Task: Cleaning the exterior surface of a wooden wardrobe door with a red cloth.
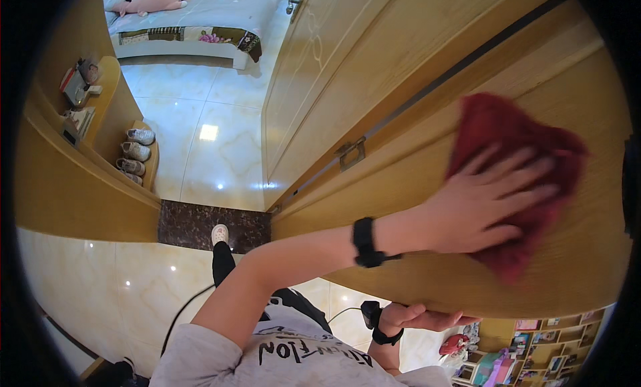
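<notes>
A dark red cloth (477, 127) lies against a broad light-brown wooden door panel (400, 253) on the right. My left hand (491, 207) presses it flat, fingers spread over the fabric; cloth and fingers are a little blurred. That arm reaches across in front of me, with a black band (364, 242) around its wrist. Below, my right hand (417, 317) grips the near edge of the panel, its thumb on my side and its fingers stretched along the edge. A black strapped device (371, 313) sits on this wrist.
A second wooden door (314, 73) and a metal latch (350, 153) adjoin the panel. Beyond the dark threshold (200, 223) stands a bed (200, 20). Shoes (137, 151) line a low shelf at left. Filled shelves (551, 347) stand lower right. A thin cable (180, 313) hangs beside me.
</notes>
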Demonstrator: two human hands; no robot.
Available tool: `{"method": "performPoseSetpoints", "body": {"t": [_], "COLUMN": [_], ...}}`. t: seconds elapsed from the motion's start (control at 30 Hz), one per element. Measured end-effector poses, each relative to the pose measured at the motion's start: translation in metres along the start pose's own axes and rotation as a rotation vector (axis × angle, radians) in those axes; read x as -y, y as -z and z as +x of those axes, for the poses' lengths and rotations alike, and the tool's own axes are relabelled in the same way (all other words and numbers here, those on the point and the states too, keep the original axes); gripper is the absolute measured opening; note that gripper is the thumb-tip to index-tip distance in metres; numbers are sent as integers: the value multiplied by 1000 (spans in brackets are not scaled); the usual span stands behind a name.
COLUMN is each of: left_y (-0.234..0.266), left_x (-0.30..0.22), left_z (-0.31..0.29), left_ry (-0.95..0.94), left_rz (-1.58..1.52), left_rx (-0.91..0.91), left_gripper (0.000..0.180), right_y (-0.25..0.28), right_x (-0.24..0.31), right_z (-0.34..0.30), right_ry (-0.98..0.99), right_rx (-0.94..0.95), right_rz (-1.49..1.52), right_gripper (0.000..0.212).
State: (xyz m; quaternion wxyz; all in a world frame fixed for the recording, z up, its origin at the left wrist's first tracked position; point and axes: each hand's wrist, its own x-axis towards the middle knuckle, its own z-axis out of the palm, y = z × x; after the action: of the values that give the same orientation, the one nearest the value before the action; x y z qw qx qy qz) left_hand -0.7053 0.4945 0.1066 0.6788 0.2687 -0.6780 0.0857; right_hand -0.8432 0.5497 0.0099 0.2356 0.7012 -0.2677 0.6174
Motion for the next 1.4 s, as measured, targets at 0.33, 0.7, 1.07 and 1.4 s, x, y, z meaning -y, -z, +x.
{"method": "performPoseSetpoints", "body": {"t": [0.33,0.7,1.07,1.4], "left_y": [-44,3,2,12], "left_x": [35,45,109,77], "left_z": [-240,-11,-229,-31], "left_ry": [1039,-15,274,-68], "left_rz": [-68,9,123,54], "left_rx": [-460,56,569,79], "left_gripper": [48,49,38,42], "right_y": [15,-6,-36,-31], "right_x": [-7,37,49,42], "right_z": [-16,-6,-8,-20], "right_ry": [-166,-315,-146,-84], "right_rx": [-60,-141,-200,28], "right_rz": [-232,-222,-421,-735], "right_gripper": [60,64,50,41]}}
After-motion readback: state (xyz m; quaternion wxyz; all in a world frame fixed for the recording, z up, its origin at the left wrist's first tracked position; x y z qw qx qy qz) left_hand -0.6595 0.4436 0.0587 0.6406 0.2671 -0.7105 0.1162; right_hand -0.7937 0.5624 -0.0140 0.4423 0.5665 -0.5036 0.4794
